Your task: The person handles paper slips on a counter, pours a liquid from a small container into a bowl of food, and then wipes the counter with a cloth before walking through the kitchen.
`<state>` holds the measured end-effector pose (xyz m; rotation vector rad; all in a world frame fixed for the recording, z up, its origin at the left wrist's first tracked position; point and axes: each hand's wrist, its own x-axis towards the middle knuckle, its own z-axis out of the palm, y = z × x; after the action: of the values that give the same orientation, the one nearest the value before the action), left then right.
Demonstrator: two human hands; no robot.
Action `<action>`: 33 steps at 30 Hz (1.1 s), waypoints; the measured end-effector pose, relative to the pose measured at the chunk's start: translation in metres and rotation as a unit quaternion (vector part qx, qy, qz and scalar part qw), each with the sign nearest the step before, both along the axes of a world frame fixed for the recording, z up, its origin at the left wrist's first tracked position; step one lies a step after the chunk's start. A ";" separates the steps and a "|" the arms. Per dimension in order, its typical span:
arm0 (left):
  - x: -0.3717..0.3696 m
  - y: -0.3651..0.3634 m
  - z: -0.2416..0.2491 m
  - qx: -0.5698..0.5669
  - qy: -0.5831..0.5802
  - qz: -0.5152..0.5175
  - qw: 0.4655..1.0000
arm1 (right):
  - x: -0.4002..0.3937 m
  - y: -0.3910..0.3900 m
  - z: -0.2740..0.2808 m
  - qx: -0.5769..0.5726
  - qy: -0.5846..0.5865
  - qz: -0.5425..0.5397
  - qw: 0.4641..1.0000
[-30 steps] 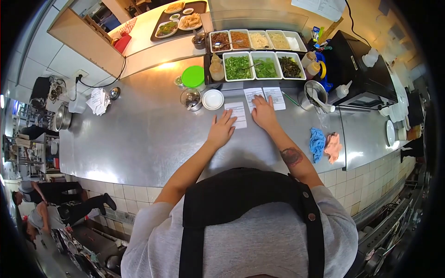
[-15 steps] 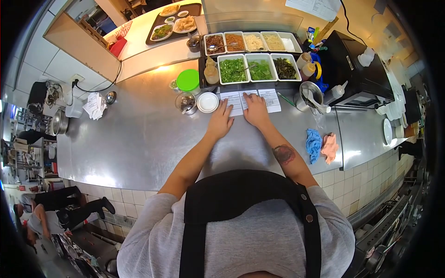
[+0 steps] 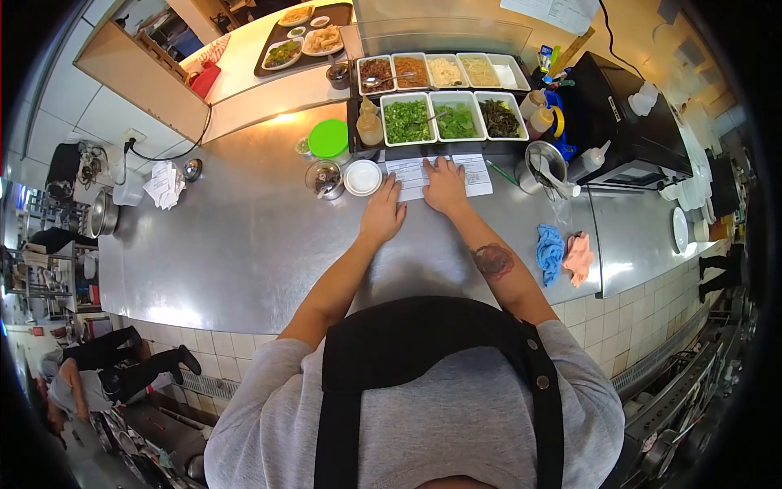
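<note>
Printed paper slips [image 3: 413, 182] lie side by side on the steel counter, just in front of the food containers. My left hand [image 3: 381, 217] rests at their lower left edge, fingers stretched forward and thumb apart. My right hand [image 3: 445, 189] lies over the middle of the slips, fingers stretched out and touching the paper; part of the right slip [image 3: 476, 176] shows beside it. A small white dish [image 3: 362, 178] is close to my left fingertips. To the right of the slips lies a green pen [image 3: 503, 173].
White containers [image 3: 407, 141] of chopped greens and toppings stand behind the slips. Left are a green-lidded tub [image 3: 328, 138] and a glass jar [image 3: 325, 181]. Right are a metal utensil pot [image 3: 533, 186], a blue cloth [image 3: 550, 251], a pink cloth [image 3: 578, 259] and a black microwave [image 3: 627, 122].
My right hand has shifted slightly left and now covers more of the middle slip. My left hand has drawn back a little. At the far right edge, a person's dark-clothed legs show more.
</note>
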<state>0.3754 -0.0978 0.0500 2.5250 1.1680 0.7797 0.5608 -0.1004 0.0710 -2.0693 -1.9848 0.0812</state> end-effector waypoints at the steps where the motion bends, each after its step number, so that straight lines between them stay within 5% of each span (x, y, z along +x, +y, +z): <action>1: 0.000 -0.001 0.000 -0.003 -0.007 0.001 1.000 | 0.000 -0.001 0.003 -0.008 0.003 0.001 1.000; 12: -0.001 -0.002 0.002 -0.026 -0.028 0.003 0.999 | -0.036 -0.009 -0.010 0.047 -0.013 0.125 0.991; 33: -0.003 -0.006 0.003 -0.020 -0.052 0.027 0.998 | -0.037 -0.003 -0.008 0.031 -0.007 0.093 0.995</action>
<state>0.3729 -0.1041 0.0532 2.3996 1.2093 0.8814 0.5238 -0.1038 0.0629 -1.8478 -2.1563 0.0432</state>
